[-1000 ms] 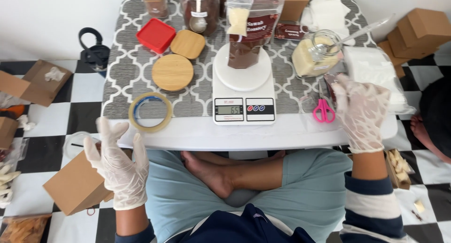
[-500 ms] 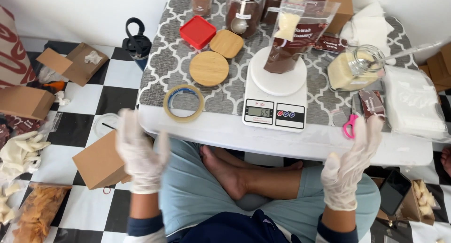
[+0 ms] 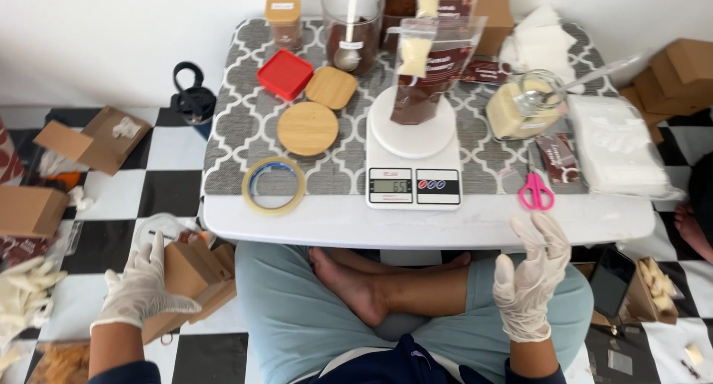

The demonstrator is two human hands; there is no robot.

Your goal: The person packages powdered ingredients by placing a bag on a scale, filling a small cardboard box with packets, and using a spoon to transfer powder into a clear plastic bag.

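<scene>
Two gloved hands: both empty, fingers spread.
Left hand [image 3: 141,291]: low, over cardboard boxes [image 3: 189,276] on the floor.
Right hand [image 3: 531,280]: raised by table [image 3: 297,224] edge, nearest pink scissors [image 3: 535,193].
Scale [image 3: 413,150]: centre, bearing brown pouch [image 3: 423,76].

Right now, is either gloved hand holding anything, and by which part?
Nothing is held. The left hand hovers over a cardboard box on the floor; the right hand is raised, empty.
</scene>
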